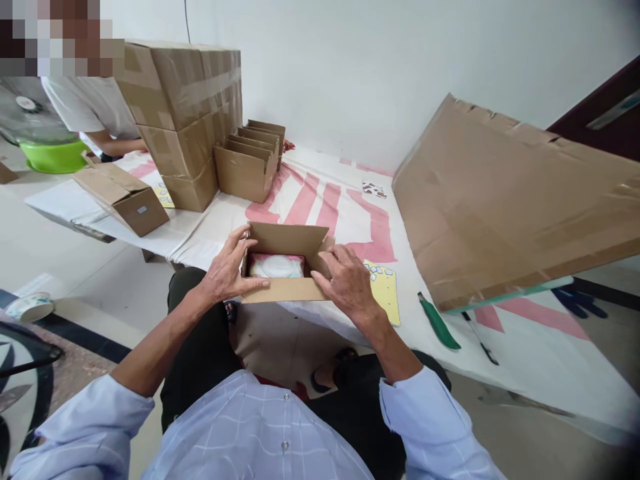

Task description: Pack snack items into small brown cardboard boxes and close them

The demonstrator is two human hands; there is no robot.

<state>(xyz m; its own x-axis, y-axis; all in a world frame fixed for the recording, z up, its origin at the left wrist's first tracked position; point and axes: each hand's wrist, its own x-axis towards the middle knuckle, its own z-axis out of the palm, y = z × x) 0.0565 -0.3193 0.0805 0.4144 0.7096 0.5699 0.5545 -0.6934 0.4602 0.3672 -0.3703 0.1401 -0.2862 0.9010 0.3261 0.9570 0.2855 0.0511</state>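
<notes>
Between my hands, at the near edge of the table, is a cardboard box (285,289) with its top flaps up or folded out. Inside it lies a pack with a white oval lid and pink edges (278,266), perhaps wet wipes. My left hand (229,270) grips the box's left end, its thumb along the near flap. My right hand (349,279) holds the right end, fingers over the side flap and thumb at the near side. A yellow patterned card (385,293) lies on the table just right of my right hand.
Stacked taped cartons (185,127) and a row of open boxes (245,170) stand at the back left. Another carton (125,197) lies by the left edge. A large cardboard sheet (515,207) leans at right, near a green-handled knife (437,323). A co-worker's arm (117,143) shows behind the stack.
</notes>
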